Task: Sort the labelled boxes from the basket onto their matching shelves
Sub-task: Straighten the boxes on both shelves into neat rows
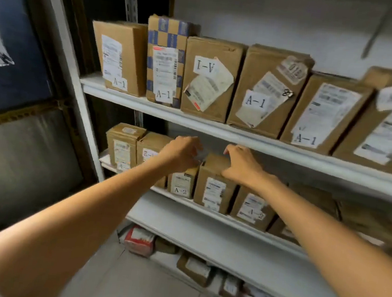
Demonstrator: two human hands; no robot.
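Note:
My right hand [240, 164] grips the top of an upright brown cardboard box [212, 187] with a white shipping label, standing on the middle shelf [207, 210]. My left hand [181, 152] hovers just left of it, fingers curled and apart, above a smaller box marked A-2 [181, 183]. More A-2 boxes stand on either side, at the left [123, 148] and right [252, 209]. The basket is out of view.
The upper shelf [193, 123] carries a row of larger boxes marked A-1 [257, 92]. The bottom shelf [250, 264] has small parcels beneath it, including a red and white packet [139, 239]. A white upright post [84, 111] and dark panels stand at the left.

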